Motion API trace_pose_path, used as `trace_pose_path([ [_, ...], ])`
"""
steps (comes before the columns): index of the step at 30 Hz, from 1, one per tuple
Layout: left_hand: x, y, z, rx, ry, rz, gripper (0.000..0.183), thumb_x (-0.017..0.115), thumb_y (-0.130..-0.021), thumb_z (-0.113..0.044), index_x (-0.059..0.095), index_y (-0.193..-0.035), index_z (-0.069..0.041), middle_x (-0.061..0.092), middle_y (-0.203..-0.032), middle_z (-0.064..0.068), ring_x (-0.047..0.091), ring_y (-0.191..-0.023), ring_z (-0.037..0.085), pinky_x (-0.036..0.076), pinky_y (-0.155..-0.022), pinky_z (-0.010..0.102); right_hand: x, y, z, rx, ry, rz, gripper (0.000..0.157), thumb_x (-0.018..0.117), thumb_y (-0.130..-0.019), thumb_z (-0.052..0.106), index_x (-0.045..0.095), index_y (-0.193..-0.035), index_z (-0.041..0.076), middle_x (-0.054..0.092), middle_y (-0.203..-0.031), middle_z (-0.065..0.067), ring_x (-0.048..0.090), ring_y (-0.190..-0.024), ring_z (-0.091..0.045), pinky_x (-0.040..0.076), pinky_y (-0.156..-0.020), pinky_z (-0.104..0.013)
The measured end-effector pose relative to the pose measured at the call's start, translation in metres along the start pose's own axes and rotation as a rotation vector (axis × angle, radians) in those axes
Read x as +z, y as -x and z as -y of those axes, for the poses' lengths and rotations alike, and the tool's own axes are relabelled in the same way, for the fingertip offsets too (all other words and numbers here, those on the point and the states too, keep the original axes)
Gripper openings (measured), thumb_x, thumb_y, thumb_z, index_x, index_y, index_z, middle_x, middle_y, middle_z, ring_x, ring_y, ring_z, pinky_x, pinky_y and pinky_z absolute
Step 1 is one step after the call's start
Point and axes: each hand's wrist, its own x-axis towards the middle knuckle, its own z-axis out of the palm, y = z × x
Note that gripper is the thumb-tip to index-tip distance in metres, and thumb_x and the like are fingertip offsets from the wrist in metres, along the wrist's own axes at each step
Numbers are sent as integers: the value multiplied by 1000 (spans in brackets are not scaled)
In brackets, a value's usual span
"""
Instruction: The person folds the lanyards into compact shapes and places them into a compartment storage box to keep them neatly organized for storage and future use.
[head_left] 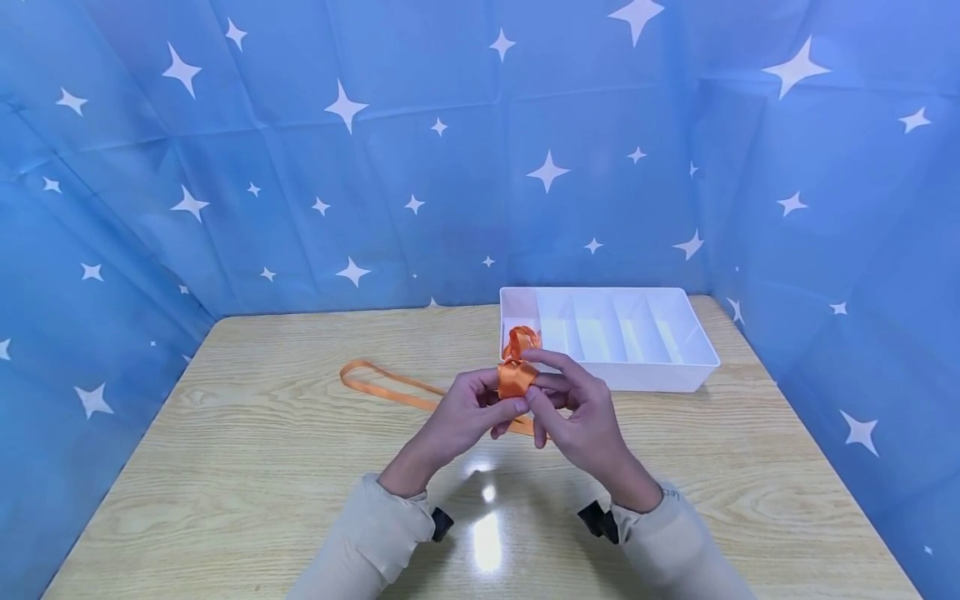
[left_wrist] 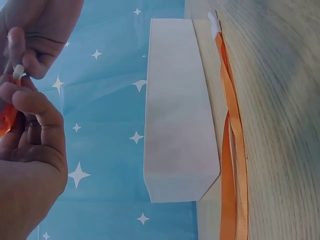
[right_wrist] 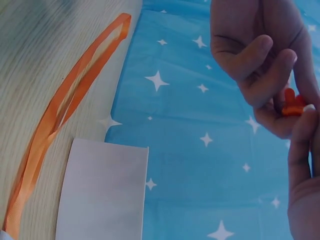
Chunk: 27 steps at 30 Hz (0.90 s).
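Blue cloth (head_left: 450, 167) printed with white four-pointed stars hangs behind and along both sides of the table (head_left: 262, 467), whose pale wood-grain top catches a bright glare near the person. Toward the back, right of centre, sits a white tray (head_left: 660, 379) divided into a row of compartments. A long orange ribbon (head_left: 397, 398) lies on the wood in front of it, its looped end stretching to the left. Held up off the table, by the tray's near left corner, is a shiny orange bundle (head_left: 517, 379) with rounded loops on top. The left hand (head_left: 474, 412) and right hand (head_left: 581, 412) both pinch it, fingers curled and nearly closed; a small white piece (left_wrist: 19, 71) shows between the fingertips.
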Motion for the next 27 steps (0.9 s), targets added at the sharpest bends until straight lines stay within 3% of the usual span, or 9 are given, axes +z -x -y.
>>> trace_pose_path([
  [3,0,0,-1,5,-8,-5,22,64,-98,-11,63,-112,6,56,-77,6,47,-59,12,40,-54,22,1,0,-1,-27,-3,15,43,47,-88,-24,55,-127,-9,70,-80,-17,59,-45,-11,42,-37,-22],
  [7,-2,0,-3,18,-28,-34,20,63,-98,-9,64,-113,5,55,-76,8,45,-58,12,38,-52,22,2,-1,-2,-68,12,14,44,49,-87,-27,57,-126,-10,71,-90,-25,63,-49,-13,39,-36,-19],
  [14,-4,0,-5,18,-75,-78,21,64,-98,-10,65,-115,2,51,-70,5,44,-57,12,38,-51,22,3,-3,0,-66,60,-87,39,60,-83,-26,64,-119,-10,71,-95,-28,65,-49,-15,33,-33,-19],
  [21,-6,-3,-6,-26,-153,-155,27,66,-97,-14,66,-121,-2,59,-84,7,50,-64,16,45,-55,23,-2,-4,-2,-100,98,-156,37,63,-82,-24,65,-116,-11,70,-96,-26,63,-49,-15,50,-45,-23],
  [27,-6,-10,-1,-26,-256,-265,28,70,-94,-16,68,-118,-2,67,-98,11,58,-72,18,51,-61,26,-17,-5,-9,-79,309,-187,33,65,-85,-17,67,-116,-6,72,-99,-18,67,-64,-17,56,-63,-21],
])
